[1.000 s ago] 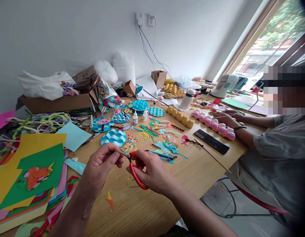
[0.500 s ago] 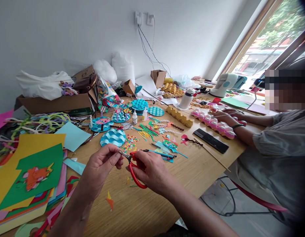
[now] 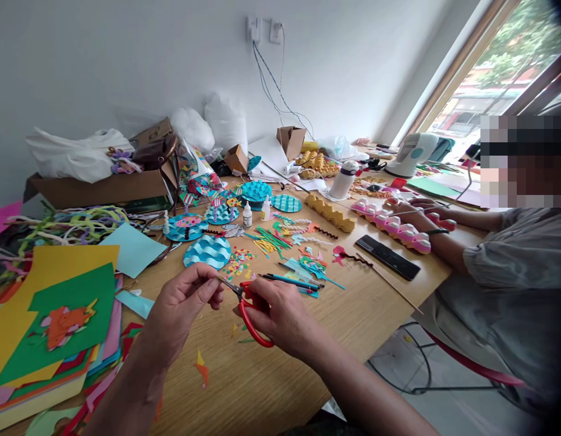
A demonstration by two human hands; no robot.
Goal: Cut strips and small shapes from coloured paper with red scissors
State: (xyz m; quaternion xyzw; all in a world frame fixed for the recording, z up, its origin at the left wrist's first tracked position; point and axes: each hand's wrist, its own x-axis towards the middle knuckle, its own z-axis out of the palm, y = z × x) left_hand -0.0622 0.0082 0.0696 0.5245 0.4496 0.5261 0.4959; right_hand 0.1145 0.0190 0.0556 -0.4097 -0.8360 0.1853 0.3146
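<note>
Near the bottom middle of the frame, your two hands are meeting above the bench (image 3: 244, 387). Your left hand (image 3: 187, 303) is pinching with thumb and first finger, and those fingers are pressing together at their tips. They seem to be gripping a tiny piece, but it is hiding too well for me to tell what it is. Your right hand (image 3: 283, 309) is curling its fingers around the red handles of the scissors (image 3: 238, 291). The scissors are sitting between your hands, with their thin tips pointing left, right by your left fingertips. I cannot tell if the blades are touching. You are probably holding everything so close so that small bits stay steady.

Below your hands, an orange and yellow scrap (image 3: 201, 367) is lying on bare wood. At the left, an orange paper shape (image 3: 65, 324) is resting on a green sheet (image 3: 87, 287), where its color is probably showing up well.
</note>
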